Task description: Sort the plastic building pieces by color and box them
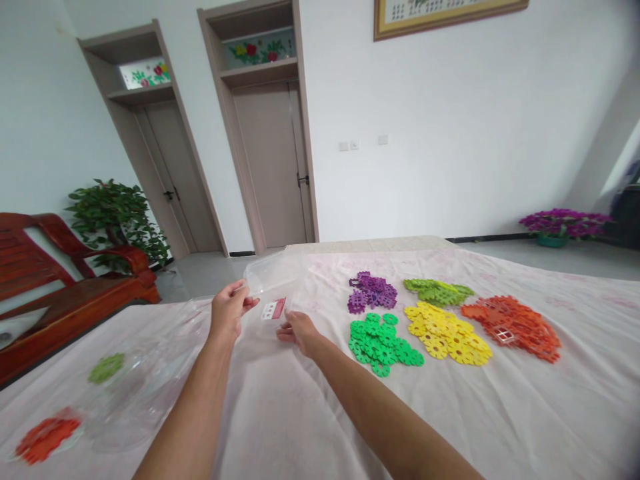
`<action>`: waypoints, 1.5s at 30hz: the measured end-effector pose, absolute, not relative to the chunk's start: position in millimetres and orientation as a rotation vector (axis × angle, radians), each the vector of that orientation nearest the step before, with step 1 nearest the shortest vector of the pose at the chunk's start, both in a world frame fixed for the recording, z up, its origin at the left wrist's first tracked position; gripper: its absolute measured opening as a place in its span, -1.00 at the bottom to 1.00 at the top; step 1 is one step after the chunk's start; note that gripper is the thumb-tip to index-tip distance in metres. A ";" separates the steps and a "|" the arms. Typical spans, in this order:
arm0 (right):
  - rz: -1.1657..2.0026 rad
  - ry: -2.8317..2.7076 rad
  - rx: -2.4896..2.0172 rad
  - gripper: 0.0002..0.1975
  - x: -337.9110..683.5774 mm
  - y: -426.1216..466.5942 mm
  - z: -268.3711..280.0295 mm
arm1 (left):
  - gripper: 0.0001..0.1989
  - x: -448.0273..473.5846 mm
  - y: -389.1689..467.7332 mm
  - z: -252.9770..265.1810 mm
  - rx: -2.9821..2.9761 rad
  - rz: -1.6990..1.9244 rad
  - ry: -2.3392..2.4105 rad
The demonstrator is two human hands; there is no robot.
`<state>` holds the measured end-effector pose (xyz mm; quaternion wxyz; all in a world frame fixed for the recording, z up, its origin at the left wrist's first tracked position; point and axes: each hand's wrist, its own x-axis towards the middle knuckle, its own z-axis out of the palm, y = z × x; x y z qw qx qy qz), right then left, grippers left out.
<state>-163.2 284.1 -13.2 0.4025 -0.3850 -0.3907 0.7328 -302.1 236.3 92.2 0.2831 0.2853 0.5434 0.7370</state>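
Between my two hands is a clear plastic bag (280, 272) with a red and white label (274, 309). My left hand (230, 308) pinches its left edge, and my right hand (299, 331) grips it just beside the label. To the right of my hands lie loose piles of flat plastic building pieces: purple pieces (373, 292), green pieces (383, 341), yellow pieces (447, 333), light green pieces (437, 291) and orange-red pieces (517, 325). Left of my left arm, more clear plastic bags (145, 373) lie crumpled, near a light green piece group (106, 368) and orange-red pieces (47, 437).
A pale patterned cloth (300, 427) covers the broad surface under everything. Beyond its left side stand a wooden armchair (135, 263) and a leafy plant (117, 220). Two doors (273, 160) are in the far wall. A pot of purple flowers (565, 223) stands at right.
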 end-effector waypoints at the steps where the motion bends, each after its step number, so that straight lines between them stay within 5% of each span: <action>1: 1.889 -0.954 -0.968 -0.68 -166.7 285.5 -13.6 | -0.54 -298.1 233.2 92.3 0.786 1.961 1.448; 7: 1.852 -0.732 -1.008 -0.81 -128.7 287.0 -17.6 | -0.50 -269.2 213.2 73.2 0.893 1.770 1.462; 14: 1.771 -0.748 -0.813 -0.52 -8.0 268.0 12.4 | -0.53 -245.2 193.1 35.0 0.951 1.602 1.450; 17: 1.684 -0.940 -0.905 -0.54 16.1 251.0 14.5 | -0.55 -236.2 188.3 14.7 0.993 1.551 1.468; 28: 1.158 -0.844 -1.075 -0.52 25.0 236.8 -10.4 | -0.57 -225.4 194.8 -44.2 1.069 1.656 1.695; 41: 1.387 -1.312 -0.943 -0.43 7.0 200.7 -29.1 | -0.47 -229.4 203.2 -47.2 0.891 1.824 1.455; 45: 0.996 -1.644 -0.977 -0.48 12.3 201.1 -32.7 | -0.42 -231.5 203.1 -46.0 0.868 1.820 1.356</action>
